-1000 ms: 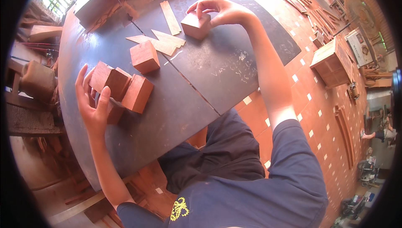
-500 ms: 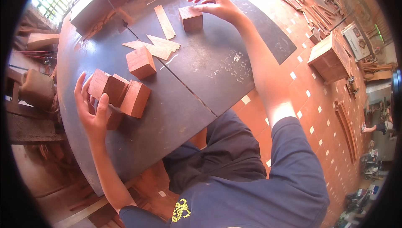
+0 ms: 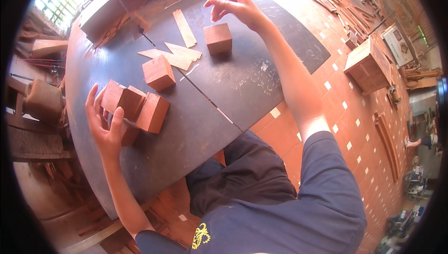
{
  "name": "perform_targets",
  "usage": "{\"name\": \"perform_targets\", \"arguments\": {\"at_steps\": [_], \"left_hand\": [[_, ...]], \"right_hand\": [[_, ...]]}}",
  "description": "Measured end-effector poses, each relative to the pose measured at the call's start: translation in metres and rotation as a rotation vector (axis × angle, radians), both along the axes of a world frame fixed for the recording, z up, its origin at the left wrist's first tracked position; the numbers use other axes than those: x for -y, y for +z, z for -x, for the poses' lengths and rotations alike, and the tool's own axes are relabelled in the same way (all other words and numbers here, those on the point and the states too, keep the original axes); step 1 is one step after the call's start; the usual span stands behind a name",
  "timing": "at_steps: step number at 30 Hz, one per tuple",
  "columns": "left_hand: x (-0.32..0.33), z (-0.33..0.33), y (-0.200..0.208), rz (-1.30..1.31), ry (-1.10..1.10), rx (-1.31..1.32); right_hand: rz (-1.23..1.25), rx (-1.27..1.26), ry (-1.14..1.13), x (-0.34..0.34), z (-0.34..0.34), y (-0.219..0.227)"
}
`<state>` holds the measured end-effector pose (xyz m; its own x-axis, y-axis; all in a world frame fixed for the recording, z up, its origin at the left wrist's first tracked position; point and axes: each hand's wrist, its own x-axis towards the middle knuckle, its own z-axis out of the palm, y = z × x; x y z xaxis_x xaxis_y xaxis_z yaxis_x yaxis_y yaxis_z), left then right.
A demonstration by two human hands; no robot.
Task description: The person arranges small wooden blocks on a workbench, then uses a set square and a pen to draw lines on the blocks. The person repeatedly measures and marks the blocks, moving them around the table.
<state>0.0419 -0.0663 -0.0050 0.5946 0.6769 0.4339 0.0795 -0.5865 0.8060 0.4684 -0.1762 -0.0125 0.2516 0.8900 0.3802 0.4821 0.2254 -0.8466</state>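
At the near left of the dark metal table, my left hand curls around a reddish wooden block, thumb on the near side and fingers on the far side. More blocks sit against it, including a cube-like block on its right and one partly hidden under my thumb. Another wooden block stands alone toward the table's middle. Farther right, a single block rests on the table. Just beyond it my right hand hovers with bent, parted fingers, holding nothing and apart from the block.
Thin pale wood offcuts lie near a slot in the table. A thin upright blade enters the table beside a long wooden fence. Right of the table, a wooden box and strips stand on the tiled floor.
The right hand has lifted off the far-right block, its fingers now apart from it. That block sits slightly nearer to me. The left hand stays at its blocks.
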Motion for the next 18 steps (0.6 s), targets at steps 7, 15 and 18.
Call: {"name": "perform_targets", "arguments": {"at_steps": [7,15,18], "left_hand": [[0.000,0.000,-0.002,0.005,0.018,0.018],[0.001,-0.001,0.000,0.008,0.023,0.007],[0.000,0.000,0.000,0.003,0.024,0.013]], "right_hand": [[0.238,0.084,0.284,0.014,0.011,0.010],[0.206,0.160,0.200,0.008,-0.003,0.004],[0.193,0.203,0.035,0.006,-0.002,-0.001]]}}
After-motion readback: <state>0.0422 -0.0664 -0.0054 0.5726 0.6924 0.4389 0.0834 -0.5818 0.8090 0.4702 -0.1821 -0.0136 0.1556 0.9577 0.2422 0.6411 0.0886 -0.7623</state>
